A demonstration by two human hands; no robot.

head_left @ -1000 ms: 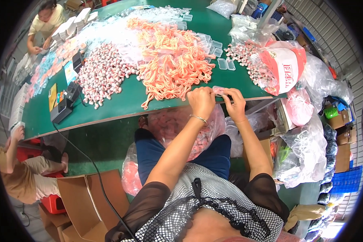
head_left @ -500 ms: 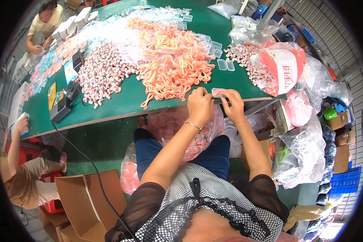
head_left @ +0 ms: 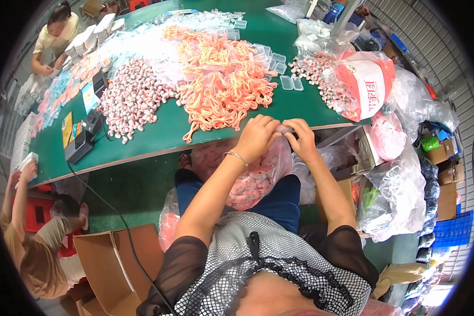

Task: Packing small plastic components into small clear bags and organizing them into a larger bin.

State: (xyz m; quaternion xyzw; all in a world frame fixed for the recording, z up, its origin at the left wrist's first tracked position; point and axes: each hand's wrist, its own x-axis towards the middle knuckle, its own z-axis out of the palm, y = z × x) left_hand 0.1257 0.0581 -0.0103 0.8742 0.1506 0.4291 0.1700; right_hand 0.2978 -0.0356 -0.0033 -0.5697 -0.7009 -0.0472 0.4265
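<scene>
At the table's near edge, both hands are closed around a small clear plastic case [head_left: 285, 129] with something pinkish in it. My left hand [head_left: 259, 138] grips its left side, and my right hand [head_left: 302, 140] has thumb and fingers on its right side. Fingers cover most of the case. Just beyond my left hand lies a heap of bundled orange cords [head_left: 224, 95]. Two empty clear cases [head_left: 292, 83] sit on the table past my right hand. Left of the cords is a pile of small pink-and-grey rounded pieces [head_left: 131, 97].
On the green table [head_left: 168, 134], more rounded pieces spill beside a red-and-white bag [head_left: 366, 87]. A black device [head_left: 79, 149] trails a cable past a cardboard box [head_left: 118, 263]. Below hangs a plastic bag of pink items [head_left: 247, 184]. Two co-workers [head_left: 58, 34] are at the left.
My hands have drawn together over the case, so less of it shows. My left fingers have moved from beside it onto it. The near-left co-worker's arms have shifted.
</scene>
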